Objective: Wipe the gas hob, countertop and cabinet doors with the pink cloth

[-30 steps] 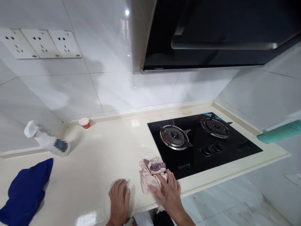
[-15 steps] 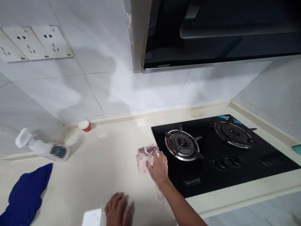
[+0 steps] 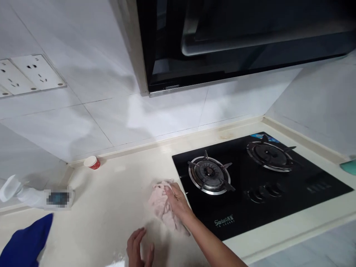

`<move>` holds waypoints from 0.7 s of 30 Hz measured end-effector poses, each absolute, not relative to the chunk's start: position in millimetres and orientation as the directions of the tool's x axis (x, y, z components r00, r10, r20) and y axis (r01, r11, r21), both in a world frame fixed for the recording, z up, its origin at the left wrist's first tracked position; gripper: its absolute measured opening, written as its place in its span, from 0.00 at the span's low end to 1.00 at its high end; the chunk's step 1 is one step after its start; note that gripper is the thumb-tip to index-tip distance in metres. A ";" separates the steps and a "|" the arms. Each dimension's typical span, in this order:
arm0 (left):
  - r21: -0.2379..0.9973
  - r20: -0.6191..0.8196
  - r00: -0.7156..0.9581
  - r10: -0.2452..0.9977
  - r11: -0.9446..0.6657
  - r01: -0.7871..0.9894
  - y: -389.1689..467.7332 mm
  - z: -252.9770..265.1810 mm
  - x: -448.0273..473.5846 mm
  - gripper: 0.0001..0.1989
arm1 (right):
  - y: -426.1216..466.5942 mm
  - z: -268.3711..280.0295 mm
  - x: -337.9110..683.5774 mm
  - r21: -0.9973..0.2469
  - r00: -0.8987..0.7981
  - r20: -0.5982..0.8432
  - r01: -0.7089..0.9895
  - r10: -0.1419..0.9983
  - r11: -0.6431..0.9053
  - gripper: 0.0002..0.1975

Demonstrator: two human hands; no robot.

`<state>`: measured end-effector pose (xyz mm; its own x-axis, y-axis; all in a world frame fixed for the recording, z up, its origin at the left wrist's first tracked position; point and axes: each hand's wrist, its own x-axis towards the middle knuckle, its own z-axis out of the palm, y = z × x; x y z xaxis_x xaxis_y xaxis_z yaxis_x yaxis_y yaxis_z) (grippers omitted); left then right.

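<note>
A crumpled pale pink cloth [image 3: 159,202] lies on the cream countertop [image 3: 111,207], just left of the black gas stove [image 3: 200,218]. My right hand [image 3: 176,200] grips it from the right side, fingers bent into the fabric. Lower down, at the bottom edge of the view, my left hand [image 3: 137,248] hovers over or rests on the counter with thumb and fingers apart and nothing between them. Part of the left hand is cut off by the frame.
A white spray bottle [image 3: 30,196] and a blue cloth [image 3: 27,237] are on the left. By the wall stands a red and white paper cup [image 3: 94,162]. A dark range hood [image 3: 236,63] overhangs the stove. Wall sockets [image 3: 39,72] are at upper left.
The view has shifted and tilted. My right hand has bunched the pink cloth more, and its printed part no longer shows. My left hand's thumb and fingers have spread further apart.
</note>
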<state>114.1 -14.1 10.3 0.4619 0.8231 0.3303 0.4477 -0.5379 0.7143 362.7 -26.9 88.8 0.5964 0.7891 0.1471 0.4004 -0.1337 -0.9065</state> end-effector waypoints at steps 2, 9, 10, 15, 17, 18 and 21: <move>0.790 0.245 0.464 0.851 -0.453 0.413 -8.4 26.7 144.0 0.26 | -31.6 111.7 366.1 -0.938 0.569 0.133 0.338 0.812 -0.083 0.28; 0.982 -0.148 0.584 0.798 0.050 0.181 19.0 68.3 235.8 0.40 | -67.4 121.8 382.2 -0.958 0.456 0.116 0.287 0.882 -0.022 0.26; 0.981 -0.187 0.604 0.775 0.119 0.152 21.0 72.5 244.2 0.35 | -75.2 112.5 386.6 -0.942 0.487 0.120 0.330 0.865 -0.055 0.26; 0.970 -0.205 0.669 0.715 0.057 0.237 23.1 79.6 279.9 0.25 | -123.4 64.3 418.9 -0.878 0.776 0.127 0.377 0.617 -0.293 0.26; 0.935 -0.135 0.667 0.732 -0.129 0.331 21.1 74.2 294.3 0.29 | -145.6 51.5 430.5 -0.877 0.827 0.124 0.350 0.548 -0.330 0.25; 0.893 -0.066 0.660 0.748 -0.252 0.374 19.3 69.9 301.4 0.31 | -157.0 45.7 434.8 -0.874 0.838 0.123 0.345 0.532 -0.342 0.24; 0.680 0.188 0.666 0.722 -0.585 0.442 10.7 53.0 320.2 0.36 | -192.3 24.0 441.6 -0.821 0.849 0.171 0.403 0.500 -0.404 0.21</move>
<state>320.2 10.7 53.0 0.6663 0.7216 0.1878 0.4419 -0.5850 0.6800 441.6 -192.3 24.0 0.8492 0.4997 0.1706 0.4028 -0.4042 -0.8212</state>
